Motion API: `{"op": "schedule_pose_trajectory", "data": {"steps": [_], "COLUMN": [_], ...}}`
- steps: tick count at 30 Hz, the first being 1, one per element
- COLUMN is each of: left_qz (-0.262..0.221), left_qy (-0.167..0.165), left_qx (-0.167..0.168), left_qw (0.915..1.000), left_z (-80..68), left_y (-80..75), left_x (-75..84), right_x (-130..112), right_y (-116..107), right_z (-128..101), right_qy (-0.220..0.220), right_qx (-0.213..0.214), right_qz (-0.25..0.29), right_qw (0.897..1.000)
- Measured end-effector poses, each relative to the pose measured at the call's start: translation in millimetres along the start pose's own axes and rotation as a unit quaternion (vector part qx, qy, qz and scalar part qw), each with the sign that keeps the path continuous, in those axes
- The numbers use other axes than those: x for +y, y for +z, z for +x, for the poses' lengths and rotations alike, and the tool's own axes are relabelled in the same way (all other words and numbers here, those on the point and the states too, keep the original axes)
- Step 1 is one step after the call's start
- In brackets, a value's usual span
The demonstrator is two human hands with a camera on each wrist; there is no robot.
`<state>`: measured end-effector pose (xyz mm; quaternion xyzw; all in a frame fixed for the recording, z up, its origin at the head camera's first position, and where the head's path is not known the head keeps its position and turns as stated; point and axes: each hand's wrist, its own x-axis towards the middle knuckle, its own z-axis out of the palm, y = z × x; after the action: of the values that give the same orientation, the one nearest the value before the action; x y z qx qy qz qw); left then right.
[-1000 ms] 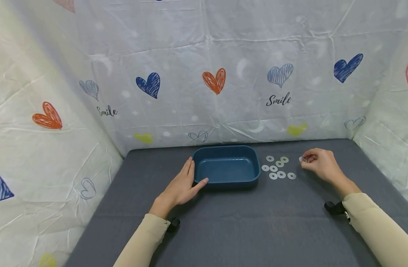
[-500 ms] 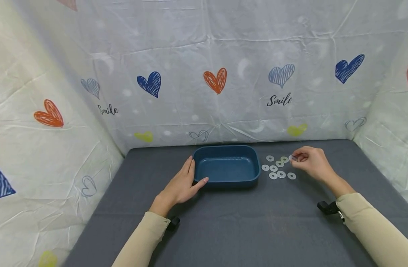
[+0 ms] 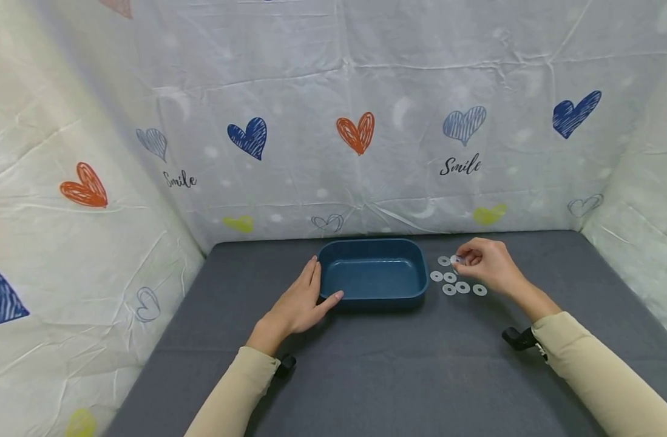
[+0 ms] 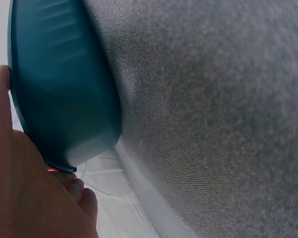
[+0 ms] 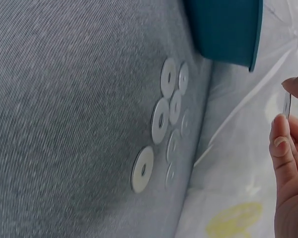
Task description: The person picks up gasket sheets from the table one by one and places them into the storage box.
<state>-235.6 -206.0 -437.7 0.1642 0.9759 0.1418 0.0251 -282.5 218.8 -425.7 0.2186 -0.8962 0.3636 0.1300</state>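
A blue tray (image 3: 372, 292) stands on the grey mat (image 3: 399, 364), and its inside looks empty. My left hand (image 3: 313, 289) lies flat against its left end, fingers straight along the wall and thumb at the front corner. The same tray wall (image 4: 59, 89) shows in the left wrist view beside my left hand (image 4: 25, 198). Just right of the tray, my right hand (image 3: 465, 260) pinches one silver washer (image 3: 456, 260) between thumb and forefinger, held above several loose washers (image 3: 450, 277). In the right wrist view the pinched washer (image 5: 287, 104) is edge-on, over the washers (image 5: 161, 119) on the mat.
White sheets printed with hearts wall in the table at the back (image 3: 355, 133), the left and the right. The tray's corner (image 5: 228, 29) sits close to the washers. Bare grey mat lies in front of both hands.
My right hand has carried the pinched washer leftward, from right of the loose washers to above them, nearer the tray. The left hand and the tray have stayed put.
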Motion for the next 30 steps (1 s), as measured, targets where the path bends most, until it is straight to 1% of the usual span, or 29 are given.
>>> {"op": "schedule_pose_trajectory", "data": {"steps": [6, 11, 22, 30], "left_qz": [-0.003, -0.002, 0.004, 0.007], "left_qy": [0.004, 0.005, -0.002, -0.005], "left_qx": [0.007, 0.01, -0.002, -0.006], "left_qw": [1.0, 0.9999, 1.0, 0.9999], "left_z": [-0.9, -0.7, -0.8, -1.1], "left_y": [0.8, 0.5, 1.1, 0.0], "left_x": [-0.2, -0.4, -0.8, 0.4], "right_x": [-7, -14, -29, -37], "right_y": [7, 13, 30, 41], "right_z": [4, 9, 21, 27], "right_qy": [-0.018, -0.024, -0.035, -0.047], "right_qx": [-0.007, -0.014, -0.038, -0.039], "right_qz": [0.017, 0.022, 0.043, 0.054], "right_qw": [1.0, 0.999, 0.998, 0.997]}}
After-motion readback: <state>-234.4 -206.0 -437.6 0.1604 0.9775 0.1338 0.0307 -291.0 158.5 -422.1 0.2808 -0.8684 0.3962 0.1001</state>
